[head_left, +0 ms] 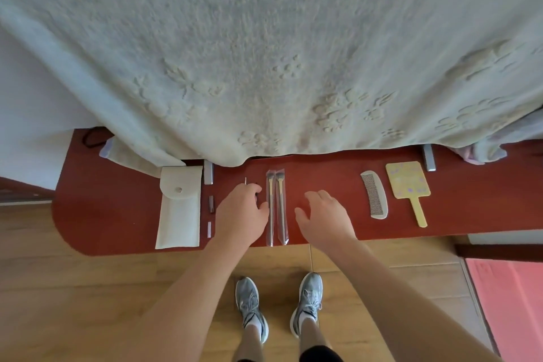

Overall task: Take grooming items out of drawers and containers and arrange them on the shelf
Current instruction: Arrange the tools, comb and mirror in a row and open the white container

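Note:
On the red shelf [117, 229] lie a white snap pouch [179, 209], a small dark tube [211, 204], a small clear piece [209, 229], two makeup brushes in plastic sleeves [276, 214], a pale comb [374, 195] and a yellow hand mirror [408, 185]. My left hand [241, 211] is just left of the brushes, its fingers curled round a thin tool [245, 181] whose pale tip pokes out beyond the knuckles. Right of the brushes, my right hand [323, 214] hovers over bare shelf with its fingers spread and holds nothing.
A pale embossed blanket [264, 53] hangs down over the back of the shelf. Two metal brackets [208, 175] [429, 159] stand at the rear. A black hair tie [91, 138] lies far left. Wooden floor and my shoes are below; a pink mat [511, 303] is at the right.

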Available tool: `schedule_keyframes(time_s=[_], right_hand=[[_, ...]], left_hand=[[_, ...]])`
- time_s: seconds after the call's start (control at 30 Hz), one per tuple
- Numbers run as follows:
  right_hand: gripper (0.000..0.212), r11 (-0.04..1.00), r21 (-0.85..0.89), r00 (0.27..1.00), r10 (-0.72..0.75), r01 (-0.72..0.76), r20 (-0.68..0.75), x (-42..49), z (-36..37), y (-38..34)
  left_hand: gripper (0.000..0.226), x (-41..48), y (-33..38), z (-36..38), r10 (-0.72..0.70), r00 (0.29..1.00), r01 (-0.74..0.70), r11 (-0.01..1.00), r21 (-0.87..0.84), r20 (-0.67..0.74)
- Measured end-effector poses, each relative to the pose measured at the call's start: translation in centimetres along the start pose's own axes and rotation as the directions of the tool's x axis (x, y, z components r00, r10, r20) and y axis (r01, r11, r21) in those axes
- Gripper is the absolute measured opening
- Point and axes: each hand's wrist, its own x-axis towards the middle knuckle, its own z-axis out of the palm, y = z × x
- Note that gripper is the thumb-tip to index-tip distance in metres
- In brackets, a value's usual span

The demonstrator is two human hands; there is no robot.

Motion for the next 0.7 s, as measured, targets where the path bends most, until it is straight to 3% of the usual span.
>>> schedule_keyframes(time_s=[0.3, 0.7], right_hand=[[0.043, 0.993, 0.118, 1.000, 0.003, -0.004, 0.010, 1.6, 3.3, -0.2], [0.031, 0.989, 0.150, 1.000, -0.016, 0.018, -0.011, 1.7, 5.4, -0.1]], left_hand=[[0.034, 0.6, 0.2, 3.5, -0.078, 0.996, 0.075, 0.994, 0.077, 0.035], [0.034, 0.8, 0.0, 5.1, -0.072, 0.995, 0.059, 0.982, 0.180, 0.067]])
